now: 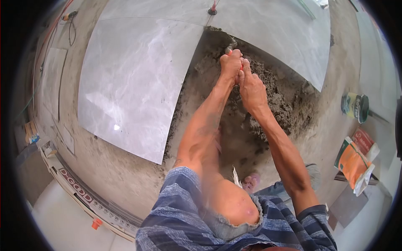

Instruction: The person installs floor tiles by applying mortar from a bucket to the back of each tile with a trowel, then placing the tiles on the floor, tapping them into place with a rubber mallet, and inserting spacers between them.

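Both my hands meet over the bare patch of floor, at the inner corner between the tiles. My left hand (230, 65) is closed around the red handle of what looks like a trowel (229, 50); its blade is mostly hidden by the hand and mortar. Right behind it, my right hand (252, 85) is closed at the rear of the same handle. Crumbly grey mortar (278, 98) lies heaped beside and below my right hand. A large glossy white tile (134, 79) is to the left, and another tile (284, 37) borders the patch at the upper right.
A red tile-levelling piece or suction fitting (212, 9) stands on the far tile seam. At the right are a labelled bucket (355, 106) and an orange-and-white bag (356, 163). A long tile cutter (90, 198) lies at lower left. My foot (251, 182) rests on the floor below.
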Tool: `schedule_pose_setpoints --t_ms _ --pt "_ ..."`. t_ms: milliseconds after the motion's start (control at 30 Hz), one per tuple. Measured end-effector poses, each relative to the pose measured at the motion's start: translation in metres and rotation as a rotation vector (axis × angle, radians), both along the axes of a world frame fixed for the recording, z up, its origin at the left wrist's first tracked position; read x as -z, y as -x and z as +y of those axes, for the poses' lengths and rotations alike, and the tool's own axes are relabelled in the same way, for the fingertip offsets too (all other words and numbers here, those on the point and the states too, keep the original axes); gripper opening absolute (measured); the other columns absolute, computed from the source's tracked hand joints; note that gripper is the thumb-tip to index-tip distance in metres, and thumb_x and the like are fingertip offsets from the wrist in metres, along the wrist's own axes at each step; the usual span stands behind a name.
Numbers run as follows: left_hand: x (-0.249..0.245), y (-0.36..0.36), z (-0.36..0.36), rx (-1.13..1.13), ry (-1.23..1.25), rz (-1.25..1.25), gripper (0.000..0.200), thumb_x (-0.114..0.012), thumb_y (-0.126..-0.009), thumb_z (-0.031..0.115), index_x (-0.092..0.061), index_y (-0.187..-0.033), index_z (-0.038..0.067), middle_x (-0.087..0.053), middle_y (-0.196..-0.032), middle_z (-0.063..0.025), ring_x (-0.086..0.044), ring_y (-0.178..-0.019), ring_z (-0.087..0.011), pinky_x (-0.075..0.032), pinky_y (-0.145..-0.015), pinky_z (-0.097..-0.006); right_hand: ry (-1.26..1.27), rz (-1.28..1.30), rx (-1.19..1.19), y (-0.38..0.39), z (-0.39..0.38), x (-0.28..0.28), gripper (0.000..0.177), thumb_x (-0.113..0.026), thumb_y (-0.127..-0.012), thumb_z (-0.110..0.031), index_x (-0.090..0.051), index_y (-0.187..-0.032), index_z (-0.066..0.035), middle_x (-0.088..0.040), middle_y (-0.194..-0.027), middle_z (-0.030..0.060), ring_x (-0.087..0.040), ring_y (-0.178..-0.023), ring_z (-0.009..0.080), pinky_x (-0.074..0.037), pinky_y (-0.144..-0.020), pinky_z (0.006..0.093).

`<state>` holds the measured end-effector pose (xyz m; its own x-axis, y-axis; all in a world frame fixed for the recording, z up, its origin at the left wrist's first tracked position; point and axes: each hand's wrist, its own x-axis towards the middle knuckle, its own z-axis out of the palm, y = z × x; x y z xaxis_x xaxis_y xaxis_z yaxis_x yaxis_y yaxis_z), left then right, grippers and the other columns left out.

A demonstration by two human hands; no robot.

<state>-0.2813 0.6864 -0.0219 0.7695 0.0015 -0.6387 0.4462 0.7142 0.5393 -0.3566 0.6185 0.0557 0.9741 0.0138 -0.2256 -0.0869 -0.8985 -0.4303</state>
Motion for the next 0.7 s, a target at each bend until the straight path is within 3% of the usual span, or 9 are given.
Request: schedule_pose_setpoints --t_ms 100,200,300,500,533,633,667,700 --pt "-0.001 0.003 0.004 -0.006 0.084 -0.013 0.017 -0.055 -0.081 0.007 -0.046 -0.067 0.004 -0.046 -0.06 -0.002 -0.046 -0.048 -0.0121 -0.041 -0.042 -0.0288 -0.166 -0.112 -0.096 -0.005 -0.009 0.012 0.055 -0.045 -0.099 -0.025 -0.026 -0.148 -0.013 -0.062 -0.081 0.02 -0.062 -0.065 0.0348 -0.049 -0.058 0.0453" --pt "-0.004 -0.002 0.002 -0.014 0.254 0.0 0.019 -0.053 -0.082 0.006 -0.044 -0.066 0.006 -0.042 -0.06 -0.0002 -0.043 -0.048 -0.0116 -0.041 -0.042 -0.0283 -0.849 0.51 0.293 -0.018 -0.022 -0.011 0.066 -0.051 -0.092 -0.02 -0.022 -0.151 -0.014 -0.057 -0.075 0.0072 -0.051 -0.054 0.0164 -0.041 -0.048 0.0295" --pt "-0.007 -0.002 -0.002 -0.041 0.302 0.027 0.021 -0.053 -0.082 0.005 -0.041 -0.064 0.009 -0.039 -0.058 0.0009 -0.039 -0.045 -0.0112 -0.038 -0.04 -0.0275 -0.974 0.511 0.339 -0.016 -0.03 -0.007 0.075 -0.055 -0.086 -0.018 -0.019 -0.152 -0.015 -0.049 -0.075 -0.0008 -0.037 -0.053 0.0053 -0.03 -0.047 0.02" --pt "0.002 0.003 0.013 0.08 0.167 0.021 0.019 -0.052 -0.082 0.005 -0.046 -0.064 0.006 -0.044 -0.057 -0.0004 -0.042 -0.044 -0.0108 -0.038 -0.038 -0.0281 -0.664 0.099 0.165 0.004 -0.014 0.041 0.072 -0.056 -0.087 -0.02 -0.023 -0.151 -0.013 -0.056 -0.106 0.0055 -0.048 -0.066 0.0091 -0.043 -0.059 0.0258" --pt "0.005 0.003 0.017 0.112 0.147 0.013 0.017 -0.053 -0.082 0.006 -0.048 -0.065 0.004 -0.046 -0.057 -0.0011 -0.044 -0.044 -0.0109 -0.039 -0.038 -0.0282 -0.642 0.214 0.211 0.006 -0.012 0.037 0.068 -0.055 -0.089 -0.021 -0.025 -0.149 -0.015 -0.055 -0.125 0.0087 -0.061 -0.09 0.0203 -0.05 -0.078 0.0326" --pt "0.014 0.006 0.028 0.179 0.088 -0.039 0.016 -0.053 -0.082 0.006 -0.053 -0.066 0.002 -0.05 -0.058 -0.0022 -0.047 -0.045 -0.0109 -0.04 -0.04 -0.0271 -0.607 0.018 0.152 0.012 0.006 0.032 0.066 -0.055 -0.09 -0.021 -0.026 -0.149 -0.019 -0.052 -0.135 0.0137 -0.06 -0.113 0.0325 -0.048 -0.093 0.0381" --pt "0.017 0.005 0.032 0.197 0.068 -0.064 0.016 -0.054 -0.082 0.007 -0.054 -0.066 0.003 -0.051 -0.058 -0.0024 -0.048 -0.045 -0.0108 -0.04 -0.041 -0.0264 -0.623 0.074 0.175 0.013 0.01 0.029 0.064 -0.053 -0.091 -0.02 -0.025 -0.149 -0.019 -0.049 -0.138 0.0208 -0.054 -0.12 0.0418 -0.044 -0.099 0.0429" --pt "0.021 0.002 0.034 0.217 0.051 -0.063 0.017 -0.054 -0.082 0.007 -0.055 -0.066 0.003 -0.052 -0.059 -0.0026 -0.049 -0.046 -0.0109 -0.041 -0.042 -0.0263 -0.629 0.109 0.202 0.012 0.016 0.022 0.064 -0.052 -0.091 -0.02 -0.024 -0.149 -0.019 -0.051 -0.136 0.0221 -0.055 -0.117 0.0431 -0.045 -0.098 0.0436"
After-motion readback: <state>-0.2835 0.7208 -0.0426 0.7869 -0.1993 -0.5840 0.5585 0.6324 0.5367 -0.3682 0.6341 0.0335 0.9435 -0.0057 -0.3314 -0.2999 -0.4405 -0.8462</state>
